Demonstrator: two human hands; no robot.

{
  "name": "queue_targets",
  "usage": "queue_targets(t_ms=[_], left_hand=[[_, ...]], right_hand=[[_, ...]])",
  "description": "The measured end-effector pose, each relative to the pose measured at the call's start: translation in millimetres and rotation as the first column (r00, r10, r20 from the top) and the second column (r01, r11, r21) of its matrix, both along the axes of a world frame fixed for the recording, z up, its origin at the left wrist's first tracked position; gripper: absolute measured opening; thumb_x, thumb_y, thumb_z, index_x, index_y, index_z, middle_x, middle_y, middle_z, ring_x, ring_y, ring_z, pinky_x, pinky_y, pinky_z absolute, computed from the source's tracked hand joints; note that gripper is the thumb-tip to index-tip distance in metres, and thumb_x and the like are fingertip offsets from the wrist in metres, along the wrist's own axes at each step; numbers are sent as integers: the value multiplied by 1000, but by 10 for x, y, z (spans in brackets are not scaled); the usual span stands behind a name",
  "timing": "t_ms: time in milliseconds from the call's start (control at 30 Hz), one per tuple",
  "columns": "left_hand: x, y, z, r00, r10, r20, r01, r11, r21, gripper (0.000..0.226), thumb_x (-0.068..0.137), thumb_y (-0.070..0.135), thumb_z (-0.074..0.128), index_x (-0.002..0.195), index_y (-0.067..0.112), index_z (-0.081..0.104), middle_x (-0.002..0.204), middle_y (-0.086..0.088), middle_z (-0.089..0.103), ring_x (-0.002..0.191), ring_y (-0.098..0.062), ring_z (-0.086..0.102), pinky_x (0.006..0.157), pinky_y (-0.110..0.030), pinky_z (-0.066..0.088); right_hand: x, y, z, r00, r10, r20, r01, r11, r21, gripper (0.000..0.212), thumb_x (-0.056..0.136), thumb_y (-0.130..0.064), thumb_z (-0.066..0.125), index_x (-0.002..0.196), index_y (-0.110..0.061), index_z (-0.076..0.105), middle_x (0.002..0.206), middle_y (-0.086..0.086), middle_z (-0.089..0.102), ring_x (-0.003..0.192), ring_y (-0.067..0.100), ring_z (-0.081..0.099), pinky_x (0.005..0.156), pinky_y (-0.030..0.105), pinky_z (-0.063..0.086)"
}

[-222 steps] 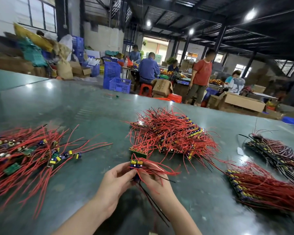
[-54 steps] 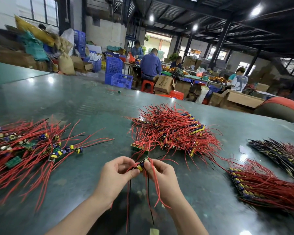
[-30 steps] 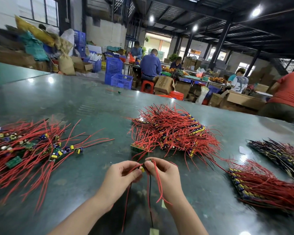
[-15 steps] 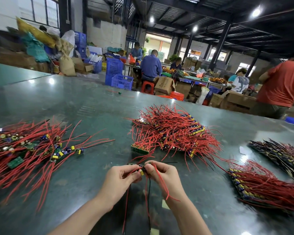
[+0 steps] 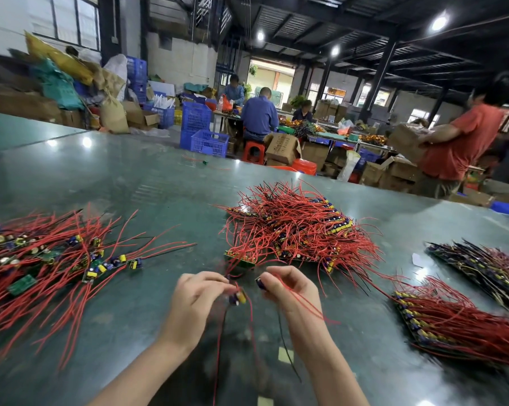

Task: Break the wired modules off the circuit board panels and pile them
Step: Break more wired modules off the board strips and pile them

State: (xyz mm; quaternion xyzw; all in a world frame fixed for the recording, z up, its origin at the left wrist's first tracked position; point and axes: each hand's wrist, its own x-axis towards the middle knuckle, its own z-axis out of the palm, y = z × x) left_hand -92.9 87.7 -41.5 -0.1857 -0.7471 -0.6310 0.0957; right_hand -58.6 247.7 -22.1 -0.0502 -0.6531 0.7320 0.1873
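Left hand [image 5: 196, 300] pinches wired module [image 5: 238, 297], lower centre; right hand [image 5: 288, 288] pinches second module [image 5: 260, 282], apart. Risk: dangling red leads [image 5: 303, 306] snag, tangling into panel heap [image 5: 294, 230] above; loose pile [image 5: 42, 259] far left.

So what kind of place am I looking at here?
Most likely a small electronics assembly workshop. Heaps of red-wired circuit modules cover a long green table, workers sit at benches behind among cardboard boxes and blue plastic crates, under a bare industrial roof.
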Motion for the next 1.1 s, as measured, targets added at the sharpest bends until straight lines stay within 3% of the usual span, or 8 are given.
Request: queue_targets(t_ms=[67,133,267,400,533,633,867,1100], left_hand=[[-4,-28,-15,988,121,-99,-124,992,-24,42,74,45,40,70,21,74,84,10,66,93,-6,50,82,-7,30],[-22,-29,-22,991,124,-44,-120,989,90,24,82,33,52,76,18,70,83,4,65,86,-6,56,79,-11,38],[11,55,17,882,-360,305,214,882,421,19,88,14,56,80,11,73,76,-6,70,67,-15,65,62,-21,53],[53,64,29,679,-603,419,258,730,633,18,75,20,64,81,8,76,82,-13,71,67,-18,69,59,-25,56],[19,32,22,629,-627,460,228,714,662,16,73,18,65,79,8,76,78,-11,70,60,-14,66,54,-23,55],[41,29,51,580,-650,490,241,712,660,17,73,21,65,79,8,74,75,-7,67,54,-11,60,52,-22,54],[77,25,87,587,-618,523,282,762,583,33,76,20,61,98,-2,70,81,-9,68,54,-10,58,53,-23,52],[80,4,72,544,-688,480,355,708,611,27,76,20,61,90,2,75,73,-8,63,53,-9,51,56,-22,48]], right_hand=[[25,-53,3,998,49,-32,-44,989,140,14,73,-1,75,79,-12,69,70,-2,70,65,5,62,62,15,49],[39,-101,-2,995,84,-48,-72,972,224,17,71,-4,78,77,-16,70,72,-3,71,67,4,63,64,16,49],[34,-129,-21,986,63,-153,-5,937,350,22,65,-7,82,71,-26,72,82,-11,67,77,3,62,69,15,46],[54,-121,-11,984,109,-144,-44,919,392,17,68,-11,79,78,-24,76,88,-6,69,81,9,64,71,20,49],[72,-142,45,992,123,-32,-111,964,243,21,71,0,76,77,-20,76,81,4,74,75,12,68,70,23,52],[77,-118,84,994,103,-48,-85,954,286,23,72,2,75,69,-20,75,72,2,73,69,8,66,66,18,50],[65,-166,75,1000,15,-12,-12,969,248,24,76,-3,72,59,-21,74,61,-3,70,58,1,62,58,13,46],[75,-182,72,999,17,34,-24,976,215,21,82,-13,69,62,-17,73,53,-4,64,49,0,54,52,11,41]])
